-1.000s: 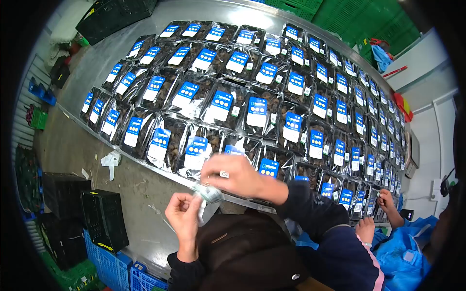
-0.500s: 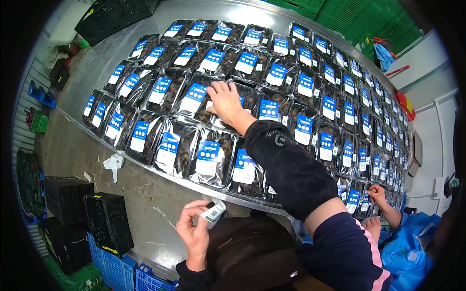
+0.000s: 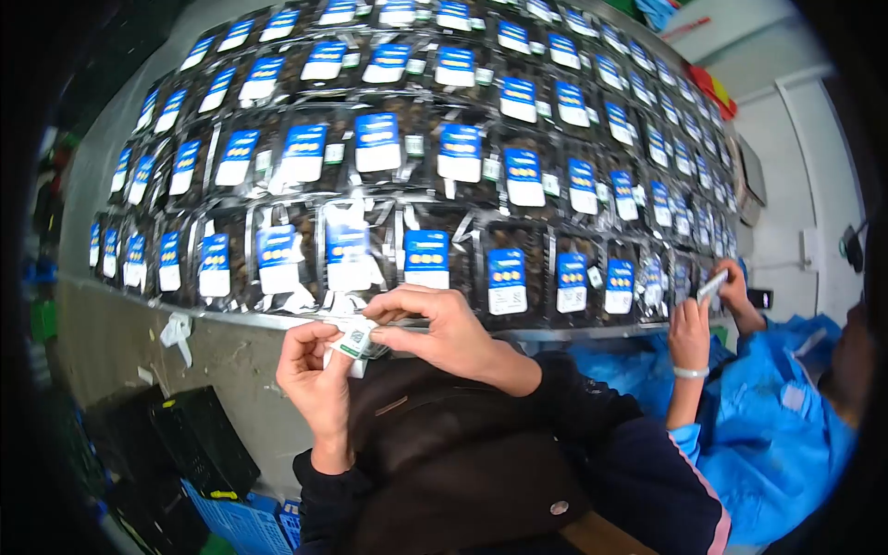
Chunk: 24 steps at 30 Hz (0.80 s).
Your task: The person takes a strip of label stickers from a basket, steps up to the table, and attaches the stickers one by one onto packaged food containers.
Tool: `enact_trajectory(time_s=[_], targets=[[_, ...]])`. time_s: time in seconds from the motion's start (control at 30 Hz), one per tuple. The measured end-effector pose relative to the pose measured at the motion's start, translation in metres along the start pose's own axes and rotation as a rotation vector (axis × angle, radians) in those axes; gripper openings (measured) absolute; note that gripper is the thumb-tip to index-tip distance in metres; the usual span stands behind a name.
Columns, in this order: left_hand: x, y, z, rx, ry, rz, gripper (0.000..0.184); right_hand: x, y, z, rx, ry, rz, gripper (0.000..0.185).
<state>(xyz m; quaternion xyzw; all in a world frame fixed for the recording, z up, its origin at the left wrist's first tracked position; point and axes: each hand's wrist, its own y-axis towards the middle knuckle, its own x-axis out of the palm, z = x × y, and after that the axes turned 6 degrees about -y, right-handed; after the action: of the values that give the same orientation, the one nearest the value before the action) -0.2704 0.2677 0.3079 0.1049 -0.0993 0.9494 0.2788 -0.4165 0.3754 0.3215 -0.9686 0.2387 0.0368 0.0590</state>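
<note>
Close to my body, just off the metal table's front edge, my left hand (image 3: 314,375) pinches a small strip of white and green stickers (image 3: 355,339) with a printed code. The fingers of my right hand (image 3: 444,335) are closed on the strip's right side. Beyond both hands, rows of black trays wrapped in clear film carry blue and white labels. One such tray (image 3: 467,222) lies just behind my right hand. Many trays in the farther rows also bear a small white and green sticker (image 3: 414,145).
At the right a co-worker in blue (image 3: 768,398) holds a small white item at the table edge. Black crates (image 3: 203,444) and a blue crate (image 3: 242,523) stand on the floor at lower left. White scrap (image 3: 176,335) lies on the floor.
My right hand has come back from a tray in the second row to the strip in my left hand. The view has shifted, and the co-worker's hands are now raised together.
</note>
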Motion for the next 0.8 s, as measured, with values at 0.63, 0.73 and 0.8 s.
enact_trajectory(time_s=[0.63, 0.73, 0.8], targets=[[0.057, -0.04, -0.022, -0.221, 0.068, -0.53, 0.009, -0.164, -0.092, 0.085, -0.055, -1.229, 0.134, 0.022], [0.05, -0.041, -0.024, -0.228, 0.065, -0.542, 0.011, -0.16, -0.084, 0.105, -0.036, -1.27, 0.22, 0.023], [0.051, -0.044, -0.021, -0.221, 0.036, -0.506, 0.013, -0.152, -0.089, 0.103, -0.028, -1.318, 0.229, 0.03]])
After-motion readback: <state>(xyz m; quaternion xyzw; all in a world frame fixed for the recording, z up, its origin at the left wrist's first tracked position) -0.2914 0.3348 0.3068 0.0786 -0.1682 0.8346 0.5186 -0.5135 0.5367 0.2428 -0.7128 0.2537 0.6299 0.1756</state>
